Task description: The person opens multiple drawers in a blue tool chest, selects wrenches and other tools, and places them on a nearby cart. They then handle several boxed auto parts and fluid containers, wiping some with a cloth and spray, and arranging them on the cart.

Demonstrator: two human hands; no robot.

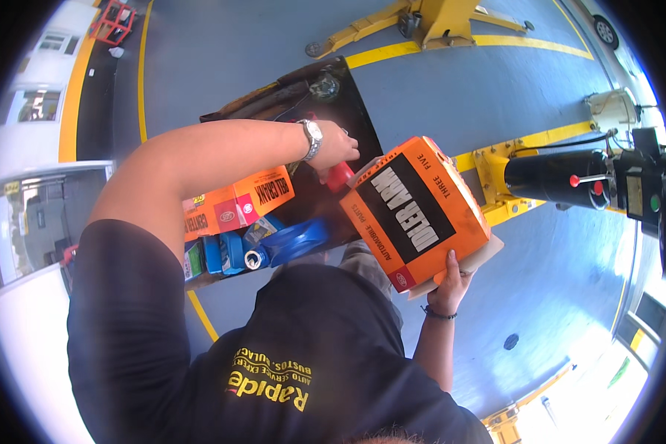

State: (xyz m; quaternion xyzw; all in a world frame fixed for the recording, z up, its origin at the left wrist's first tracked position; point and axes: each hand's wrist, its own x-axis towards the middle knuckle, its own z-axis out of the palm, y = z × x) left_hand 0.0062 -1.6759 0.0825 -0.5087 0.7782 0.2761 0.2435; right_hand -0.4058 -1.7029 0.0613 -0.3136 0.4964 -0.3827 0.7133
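Observation:
My right hand (448, 285) grips an orange cardboard box (459, 189) with a black panel from below, fingers wrapped round its lower corner. The box is tilted, and a loose flap shows beside that hand. My left hand (337, 148), with a silver watch at the wrist, is bent over a red object (339, 177) close to the box's upper left corner. Its fingers look closed on this object, whose kind is blurred and partly hidden. Below my left forearm, another orange box (274, 190) lies beside blue bottles (231, 251) and a motion-smeared blue thing (296, 240).
A dark, worn tray surface (359, 122) lies under my hands, with a clear crumpled item (324, 87) on it. Yellow lift legs (448, 26) stand on the blue floor ahead. To the right are a black cylinder (551, 177) on a yellow base and a white bucket (613, 109).

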